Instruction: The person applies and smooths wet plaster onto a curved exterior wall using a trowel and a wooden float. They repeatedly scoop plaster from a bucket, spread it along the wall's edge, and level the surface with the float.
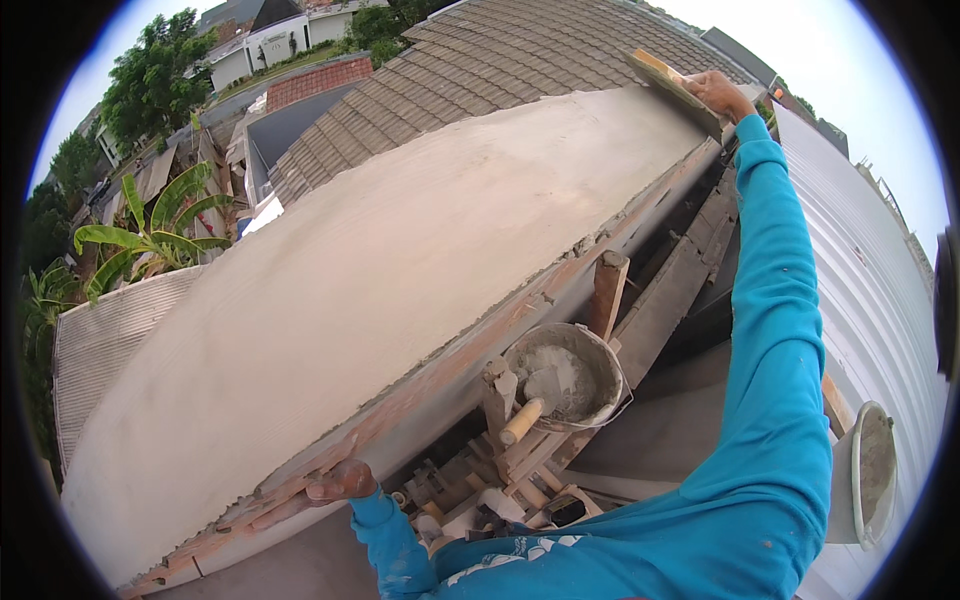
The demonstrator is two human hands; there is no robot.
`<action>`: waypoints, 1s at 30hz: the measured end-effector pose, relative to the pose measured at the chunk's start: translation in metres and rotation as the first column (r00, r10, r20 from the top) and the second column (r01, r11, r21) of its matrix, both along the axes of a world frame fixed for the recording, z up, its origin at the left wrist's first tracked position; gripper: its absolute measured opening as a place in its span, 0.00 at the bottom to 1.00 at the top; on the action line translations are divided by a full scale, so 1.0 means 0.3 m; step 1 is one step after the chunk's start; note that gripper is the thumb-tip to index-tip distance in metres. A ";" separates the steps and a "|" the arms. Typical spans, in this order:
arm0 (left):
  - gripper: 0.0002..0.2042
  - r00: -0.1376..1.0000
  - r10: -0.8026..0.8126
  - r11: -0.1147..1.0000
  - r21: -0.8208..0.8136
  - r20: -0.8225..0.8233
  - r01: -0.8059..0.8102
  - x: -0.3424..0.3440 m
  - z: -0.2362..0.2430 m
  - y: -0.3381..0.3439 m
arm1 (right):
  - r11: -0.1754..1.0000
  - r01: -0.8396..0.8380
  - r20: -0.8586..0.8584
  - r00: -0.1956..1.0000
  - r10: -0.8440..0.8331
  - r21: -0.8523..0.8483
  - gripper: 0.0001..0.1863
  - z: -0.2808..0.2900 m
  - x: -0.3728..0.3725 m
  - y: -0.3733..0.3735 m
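My right hand (718, 95) is stretched to the far end of a smooth plastered slab (380, 260), gripping a flat plastering float (670, 82) against its surface. My left hand (345, 482) rests on the rough near edge (430, 375) of the slab, fingers curled over it. Below that edge a bucket (595, 370) of grey mortar sits on wooden boards, with a wooden-handled trowel (525, 418) in it.
A tiled roof (400, 90) lies beyond the slab, a corrugated roof (110, 330) and trees at left. At right are white metal sheeting (850, 230) and a second bucket (868, 470). Timber scaffolding (660, 285) with a dark gap runs beneath the slab.
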State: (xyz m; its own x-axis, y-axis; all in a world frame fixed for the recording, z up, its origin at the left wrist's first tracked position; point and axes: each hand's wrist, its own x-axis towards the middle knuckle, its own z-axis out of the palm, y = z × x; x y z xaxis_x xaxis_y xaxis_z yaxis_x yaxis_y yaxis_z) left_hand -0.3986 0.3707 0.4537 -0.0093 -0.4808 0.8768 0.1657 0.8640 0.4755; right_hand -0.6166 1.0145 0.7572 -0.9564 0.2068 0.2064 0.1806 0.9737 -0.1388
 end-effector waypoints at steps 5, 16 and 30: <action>0.39 1.000 -0.013 1.000 -0.010 -0.016 0.012 0.024 -0.005 -0.037 | 0.990 -0.133 -0.041 0.991 0.131 -0.044 0.29 0.008 0.114 -0.408; 0.45 0.975 -0.200 0.977 0.094 0.096 0.191 0.069 -0.137 -0.077 | 0.963 -0.269 -0.013 0.963 0.269 -0.003 0.31 0.011 0.426 -1.167; 0.42 0.890 -0.412 0.909 0.017 0.197 0.417 0.145 -0.179 -0.112 | 0.826 -0.563 -0.056 0.826 0.560 -0.030 0.28 -0.003 0.780 -2.143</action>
